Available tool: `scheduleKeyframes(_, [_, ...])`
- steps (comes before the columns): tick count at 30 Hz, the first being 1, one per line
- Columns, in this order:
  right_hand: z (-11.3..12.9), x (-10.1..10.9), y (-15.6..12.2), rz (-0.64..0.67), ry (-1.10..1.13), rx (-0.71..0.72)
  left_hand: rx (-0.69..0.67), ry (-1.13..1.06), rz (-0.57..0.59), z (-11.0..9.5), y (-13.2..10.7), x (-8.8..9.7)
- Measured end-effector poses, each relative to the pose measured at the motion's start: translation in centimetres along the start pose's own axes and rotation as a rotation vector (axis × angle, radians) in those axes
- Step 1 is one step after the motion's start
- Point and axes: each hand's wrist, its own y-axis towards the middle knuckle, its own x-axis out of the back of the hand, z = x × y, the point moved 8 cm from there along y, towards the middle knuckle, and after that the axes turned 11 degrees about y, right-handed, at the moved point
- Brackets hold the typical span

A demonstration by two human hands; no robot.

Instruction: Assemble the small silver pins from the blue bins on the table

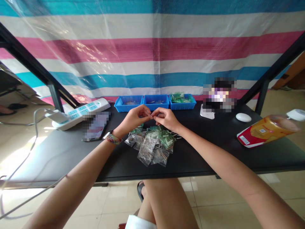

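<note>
Centre of the frame, head view: left hand (138, 116) and right hand (166, 117) meet above the black tabletop (200, 162). Both are closed in a fingertip pinch, gripping a tiny piece (152, 115) between them; too small to tell what. Patterned band (112, 138) on the left wrist.

Just below the hands, mid-frame: a loose heap of clear bags (145, 148), overlapping, slim pieces inside some. Green bags (168, 138) lie among them, more to the right of the heap. Thin metal pins (177, 136) poke out at its right edge.

Behind the hands, upper centre: three blue bins (183, 106) side by side in a row. Left one holds a few small bits, unclear; middle one, thin metallic pieces; right one, green packets (177, 97), heaped to the rim.

Left of frame: white power strip (87, 109), phone (98, 125) just beside it, partly blurred. Right of frame: white box (207, 112), white oval object (243, 117), bottle (267, 129) with yellow-and-red label. Striped sheet (133, 47) across the top.
</note>
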Motion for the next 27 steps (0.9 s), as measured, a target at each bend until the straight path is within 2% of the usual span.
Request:
scheduleKeyframes(8, [0.5, 0.2, 0.0, 0.024, -0.044, 0.045, 0.037, 0.009, -0.005, 0.2, 0.1, 0.2])
scheduleKeyframes(15, [0.5, 1.7, 0.2, -0.102, -0.004, 0.065, -0.009, 0.037, -0.049, 0.2, 0.1, 0.9])
scheduleKeyframes(20, [0.2, 1.9, 0.3, -0.112, -0.002, 0.06, -0.043, 0.128, -0.055, -0.1, 0.1, 1.0])
scheduleKeyframes(27, [0.1, 1.7, 0.3, -0.122, 0.06, 0.011, -0.011, 0.189, -0.088, 0.3, 0.2, 1.1])
